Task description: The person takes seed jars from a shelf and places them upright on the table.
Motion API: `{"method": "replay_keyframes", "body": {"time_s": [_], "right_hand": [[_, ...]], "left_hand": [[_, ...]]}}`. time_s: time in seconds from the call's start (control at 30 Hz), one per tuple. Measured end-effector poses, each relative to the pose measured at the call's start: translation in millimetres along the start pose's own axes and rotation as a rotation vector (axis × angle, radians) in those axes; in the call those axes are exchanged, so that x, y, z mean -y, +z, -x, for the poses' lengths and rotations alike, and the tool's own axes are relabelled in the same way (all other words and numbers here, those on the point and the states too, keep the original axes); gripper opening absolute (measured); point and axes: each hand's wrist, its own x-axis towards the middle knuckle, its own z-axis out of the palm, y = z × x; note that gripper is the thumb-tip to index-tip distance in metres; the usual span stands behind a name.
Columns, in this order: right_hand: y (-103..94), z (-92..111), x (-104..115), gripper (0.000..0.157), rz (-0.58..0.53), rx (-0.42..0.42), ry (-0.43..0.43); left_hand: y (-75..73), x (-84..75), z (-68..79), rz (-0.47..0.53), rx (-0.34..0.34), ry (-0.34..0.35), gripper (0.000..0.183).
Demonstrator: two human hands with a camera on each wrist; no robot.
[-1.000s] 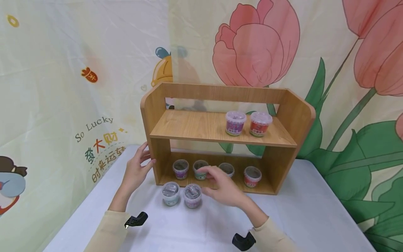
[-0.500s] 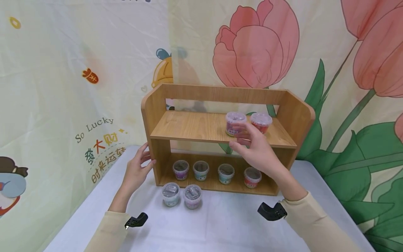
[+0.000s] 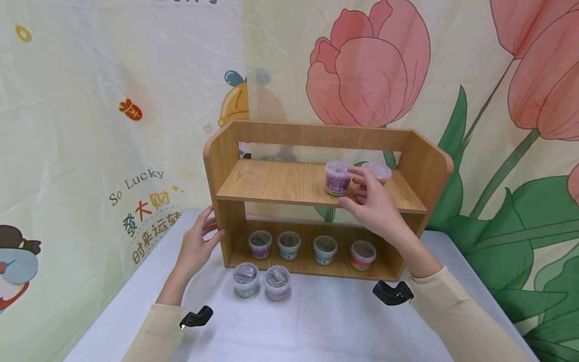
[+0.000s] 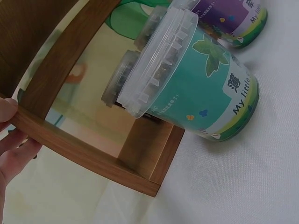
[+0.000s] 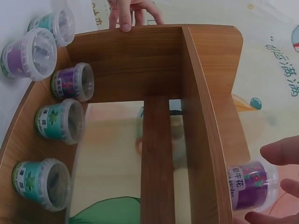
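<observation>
Right of centre, the right hand [image 3: 375, 208] is curving, fingers parted and gripping nothing, beside the purple cup [image 3: 336, 182] on the upper shelf [image 3: 271, 181] — an off-centre pinch could topple it — while, centre left, the left hand [image 3: 198, 244], fingers relaxed, is resting against the rack [image 3: 220, 163].

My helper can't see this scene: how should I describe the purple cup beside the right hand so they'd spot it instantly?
Find the wooden rack on the white table, then its upper shelf. Toward that shelf's right end stands the purple cup. Unlike the neighbouring cup, which the right hand mostly hides, it stands nearly in full view.
</observation>
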Motion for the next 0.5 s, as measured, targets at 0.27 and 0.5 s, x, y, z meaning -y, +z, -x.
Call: {"method": "replay_keyframes", "body": {"time_s": [0.27,0.5], "right_hand": [[7.6,-18.0,-8.0,0.078,0.022,0.025,-0.009],[12.8,-29.1,-13.7,0.076,0.009,0.03,-0.021]], "left_hand": [[-0.7,-0.1,1.4,0.006,-0.005,0.006,0.081],[-0.9,-2.0,0.9,0.0,-0.007,0.007,0.081]]}}
